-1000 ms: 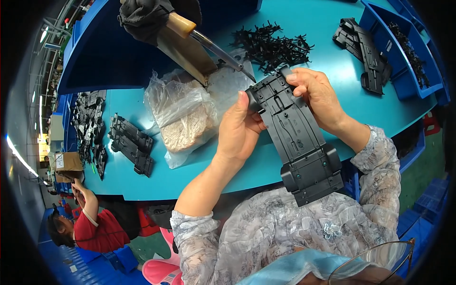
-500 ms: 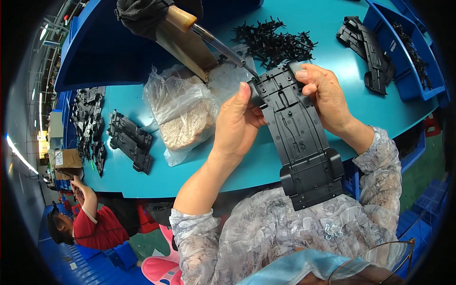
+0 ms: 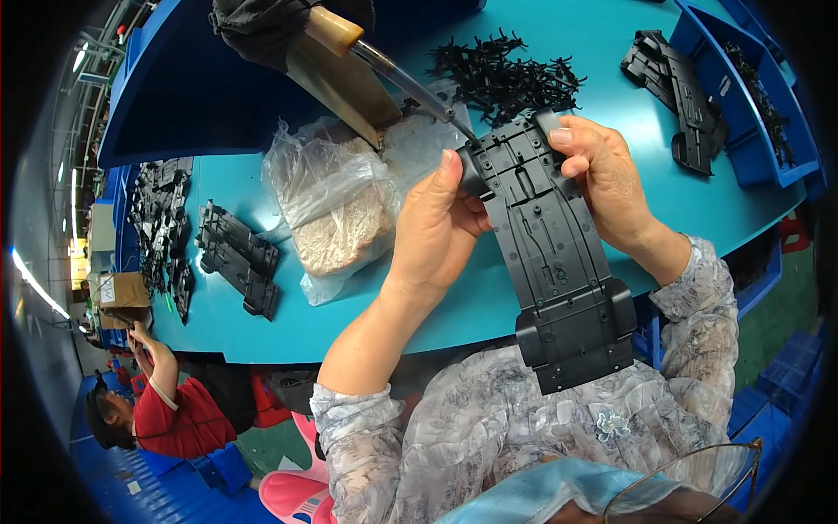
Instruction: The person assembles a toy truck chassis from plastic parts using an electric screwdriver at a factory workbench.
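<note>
A long black plastic chassis plate [image 3: 552, 253] is held upright over the teal table [image 3: 218, 327], its wide end toward my lap. My left hand [image 3: 434, 227] grips its upper left edge, thumb up against the top corner. My right hand [image 3: 602, 175] grips the upper right edge, fingers curled over the top. Just behind the plate's top, a metal rod with a wooden handle [image 3: 375, 57] points down at it from a gloved hand at the far side.
A clear plastic bag of small tan parts [image 3: 336, 210] lies left of my hands. A pile of small black pieces [image 3: 502, 74] sits beyond. More black plates lie at the left [image 3: 236, 258] and right [image 3: 676, 96]. Blue bins [image 3: 755, 105] stand right. A person in red [image 3: 166, 406] crouches lower left.
Both hands have shifted the chassis plate slightly up and to the right, toward the tip of the rod. My left thumb now presses on the top corner.
</note>
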The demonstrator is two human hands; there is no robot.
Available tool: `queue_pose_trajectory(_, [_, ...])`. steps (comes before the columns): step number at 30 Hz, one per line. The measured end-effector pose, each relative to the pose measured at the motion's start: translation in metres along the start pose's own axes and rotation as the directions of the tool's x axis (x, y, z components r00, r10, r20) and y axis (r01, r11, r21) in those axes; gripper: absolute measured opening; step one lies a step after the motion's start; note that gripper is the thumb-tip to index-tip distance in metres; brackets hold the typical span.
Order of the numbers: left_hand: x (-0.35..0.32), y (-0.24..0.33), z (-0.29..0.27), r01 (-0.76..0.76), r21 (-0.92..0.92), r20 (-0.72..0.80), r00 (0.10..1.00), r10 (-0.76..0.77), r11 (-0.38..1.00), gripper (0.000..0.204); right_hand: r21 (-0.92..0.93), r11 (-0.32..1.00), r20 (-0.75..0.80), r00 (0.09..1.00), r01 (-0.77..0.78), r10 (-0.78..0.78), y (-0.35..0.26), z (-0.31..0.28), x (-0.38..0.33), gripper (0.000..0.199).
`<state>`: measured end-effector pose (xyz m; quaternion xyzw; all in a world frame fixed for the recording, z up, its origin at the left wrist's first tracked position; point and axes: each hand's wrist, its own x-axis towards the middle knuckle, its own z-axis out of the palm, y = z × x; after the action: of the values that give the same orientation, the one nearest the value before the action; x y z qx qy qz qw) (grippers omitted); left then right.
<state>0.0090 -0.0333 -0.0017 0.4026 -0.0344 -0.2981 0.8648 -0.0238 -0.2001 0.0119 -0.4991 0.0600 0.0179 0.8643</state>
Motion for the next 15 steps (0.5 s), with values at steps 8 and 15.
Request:
queue_pose_trajectory(8, [0.0017,-0.003,-0.0042,0.009,-0.051,-0.02,1.0,-0.01,0.999,0.038,-0.002,1.0,0.033,0.999,0.001,-0.001,-0.0034,0.0023,-0.0021,0.015])
queue_pose_trajectory(15, [0.0013,-0.0019,0.0004,0.018,-0.075,-0.025,0.999,-0.02,0.997,0.037,0.012,1.0,0.035,0.999,-0.017,0.017,-0.0046,0.002,-0.0025,0.015])
